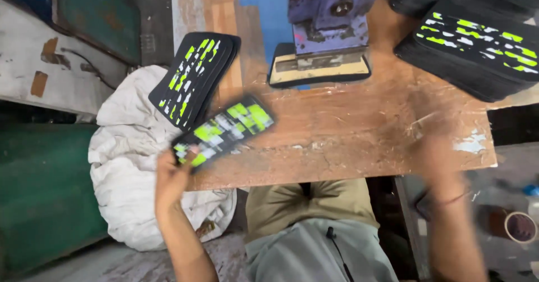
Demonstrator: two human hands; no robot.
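Left hand [171, 175] grasps 1 black-green sheet [224, 130]; right hand [443, 153] blurred, finger state indeterminate; processed pile [193, 77] small, feed stack [477, 49] apparently larger

Scratched worn wood table [348, 130]; matt black printed sole sheet [224, 130]; rumpled white cloth [126, 158]

right hand [443, 147]: motion-blurred; grip not determinable.
black sheet [224, 130]: print smeared.
press [328, 12]: top was cropped.

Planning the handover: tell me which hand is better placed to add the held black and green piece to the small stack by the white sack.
Left. The left hand holds the piece right beside that stack; the blurred right hand is empty, across the table.
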